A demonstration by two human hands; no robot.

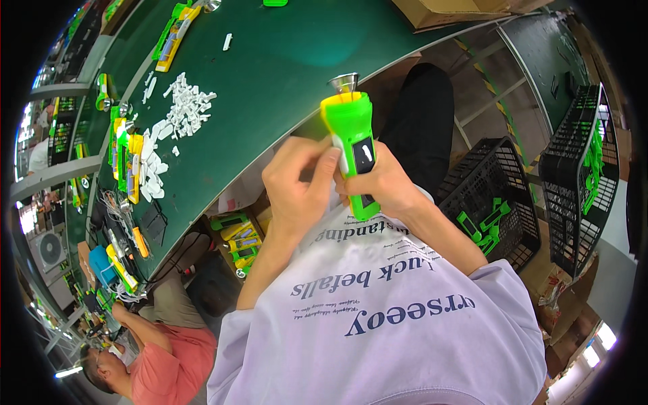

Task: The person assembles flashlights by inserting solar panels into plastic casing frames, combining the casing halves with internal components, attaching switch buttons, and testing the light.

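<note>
Upright in front of my chest is a green and yellow flashlight (352,121), with a dark panel on its side and a silver cone reflector (345,82) standing loosely at its top. My right hand (386,181) is wrapped round the lower body, thumb across the front. On the other side, my left hand (297,172) is closed, thumb and forefinger pressing a small white plastic piece (341,160) against the flashlight's edge. The other left fingers are curled, and their tips are partly hidden.
A green table (270,74) holds piles of white plastic pieces (187,108) and flashlight halves (127,158). Black crates (496,196) with green parts stand at right. A cardboard box (445,13) sits at the far edge. A co-worker in a pink shirt (177,361) sits at lower left.
</note>
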